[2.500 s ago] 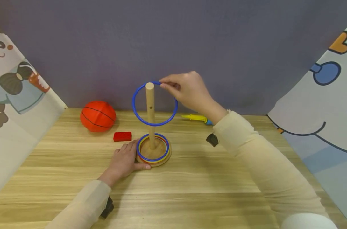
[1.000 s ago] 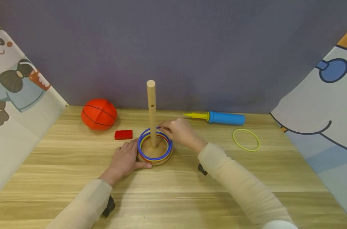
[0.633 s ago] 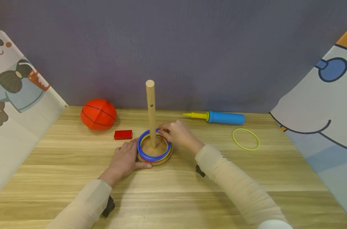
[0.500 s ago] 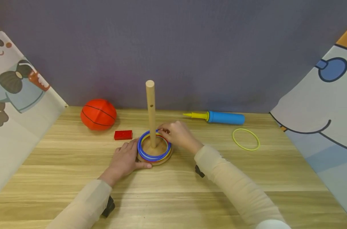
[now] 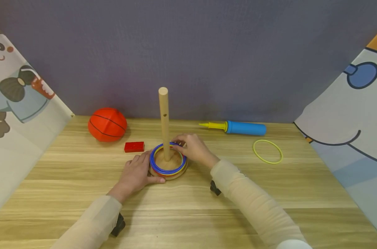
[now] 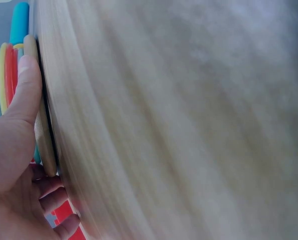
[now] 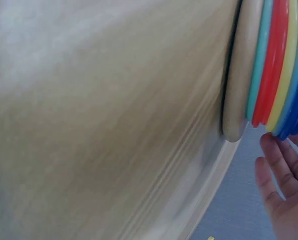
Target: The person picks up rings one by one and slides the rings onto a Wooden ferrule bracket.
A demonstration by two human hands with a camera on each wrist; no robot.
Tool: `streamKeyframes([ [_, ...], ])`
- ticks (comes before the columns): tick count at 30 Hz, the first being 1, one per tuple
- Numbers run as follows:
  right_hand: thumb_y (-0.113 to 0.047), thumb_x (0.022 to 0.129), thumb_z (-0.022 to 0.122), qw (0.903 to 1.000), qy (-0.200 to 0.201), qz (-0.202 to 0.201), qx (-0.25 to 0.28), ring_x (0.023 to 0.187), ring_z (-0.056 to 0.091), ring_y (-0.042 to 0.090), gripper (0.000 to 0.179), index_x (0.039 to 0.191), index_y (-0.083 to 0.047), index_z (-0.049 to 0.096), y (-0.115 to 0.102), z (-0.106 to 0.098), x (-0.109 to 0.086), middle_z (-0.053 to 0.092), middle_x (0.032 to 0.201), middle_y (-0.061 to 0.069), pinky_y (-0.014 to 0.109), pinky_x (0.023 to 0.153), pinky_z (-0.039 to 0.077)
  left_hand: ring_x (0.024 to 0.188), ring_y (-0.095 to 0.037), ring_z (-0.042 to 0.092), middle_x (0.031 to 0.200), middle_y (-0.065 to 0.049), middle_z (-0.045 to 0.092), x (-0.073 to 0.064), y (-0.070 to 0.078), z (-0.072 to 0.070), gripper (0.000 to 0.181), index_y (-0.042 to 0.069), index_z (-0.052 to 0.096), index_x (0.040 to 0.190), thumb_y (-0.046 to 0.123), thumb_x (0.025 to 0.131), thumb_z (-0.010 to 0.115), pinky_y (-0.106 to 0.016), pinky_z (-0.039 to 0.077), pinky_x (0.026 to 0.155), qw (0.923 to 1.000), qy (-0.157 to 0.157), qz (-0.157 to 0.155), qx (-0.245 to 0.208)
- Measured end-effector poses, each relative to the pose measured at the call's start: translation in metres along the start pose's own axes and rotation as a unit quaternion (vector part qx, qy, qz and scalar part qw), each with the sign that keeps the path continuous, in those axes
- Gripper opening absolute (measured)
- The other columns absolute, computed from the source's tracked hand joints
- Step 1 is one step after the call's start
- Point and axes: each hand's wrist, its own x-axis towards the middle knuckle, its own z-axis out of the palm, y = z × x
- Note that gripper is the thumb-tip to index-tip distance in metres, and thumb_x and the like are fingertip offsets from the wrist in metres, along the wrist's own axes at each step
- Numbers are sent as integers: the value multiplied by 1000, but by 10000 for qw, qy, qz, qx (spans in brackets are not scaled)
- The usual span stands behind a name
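Note:
A wooden ring-toss stand stands upright mid-table, with a round base (image 5: 159, 162) and a tall post (image 5: 164, 124). Blue, light-blue, yellow, red and teal rings lie stacked round the post; the top blue ring (image 5: 168, 172) lies almost level. My left hand (image 5: 135, 174) grips the base's left side, thumb in front and fingers behind it. At the back right of the stack, my right hand (image 5: 194, 148) pinches the top blue ring. In the right wrist view several fingers (image 7: 276, 155) reach the blue rings' edge; the thumb is hidden there.
A red toy basketball (image 5: 107, 124) and a red block (image 5: 134, 147) lie to the left. Behind on the right is a blue hand pump (image 5: 245, 128) with a yellow nozzle. A loose yellow-green ring (image 5: 281, 154) lies on the right. A grey partition (image 5: 188, 58) closes the back.
My right hand has brought the blue ring down from the post's top onto the stack, where it has settled flatter. The left hand has kept its grip on the base.

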Motion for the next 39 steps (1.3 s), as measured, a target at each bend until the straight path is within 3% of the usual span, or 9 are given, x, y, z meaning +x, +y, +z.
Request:
streamKeyframes([
  [5, -18, 96, 73, 9997, 163, -22, 178, 81, 70, 14, 17, 108, -7, 78, 4, 2, -1, 76, 89, 1, 27, 74, 55, 133, -46, 44, 152, -26, 43, 1, 1, 0, 113, -4, 34, 154, 63, 75, 81, -65, 36, 104, 10000, -19, -20, 18],
  [12, -18, 95, 75, 9995, 214, 57, 234, 79, 70, 12, 16, 107, -8, 78, 4, 3, -2, 76, 88, 1, 26, 72, 55, 134, -46, 43, 153, -25, 43, 1, 0, 0, 113, -4, 34, 154, 62, 75, 81, -65, 37, 104, 10000, -32, -50, 21],
  [22, -26, 96, 74, 9977, 256, 444, -439, 85, 72, 17, 20, 108, -11, 80, -6, 5, 4, 77, 95, 2, 33, 74, 56, 132, -45, 44, 153, -25, 43, 3, 1, -2, 114, -2, 32, 155, 61, 75, 82, -65, 37, 103, 9998, -111, -99, -106],
  [27, -28, 96, 74, 9965, 302, 566, -536, 84, 71, 16, 20, 107, -13, 81, -8, 5, 5, 77, 94, 1, 33, 71, 55, 131, -45, 44, 152, -25, 44, 5, 0, -1, 114, -3, 32, 155, 59, 74, 84, -64, 38, 102, 9998, -106, -92, -156],
  [33, -26, 94, 75, 9973, 394, 610, 136, 89, 73, 16, 21, 106, -10, 81, -6, 6, 3, 78, 97, 3, 31, 79, 58, 129, -44, 45, 151, -25, 46, 4, 0, -1, 114, -2, 32, 155, 57, 74, 85, -64, 39, 100, 9997, -94, -107, -198],
  [39, -21, 92, 77, 9877, 473, 891, 1196, 90, 74, 19, 19, 103, -6, 81, -2, 9, 2, 78, 97, 6, 28, 79, 58, 129, -44, 46, 151, -24, 45, 4, 2, -4, 114, -2, 33, 155, 59, 73, 85, -64, 39, 100, 9997, -140, -140, -173],
])
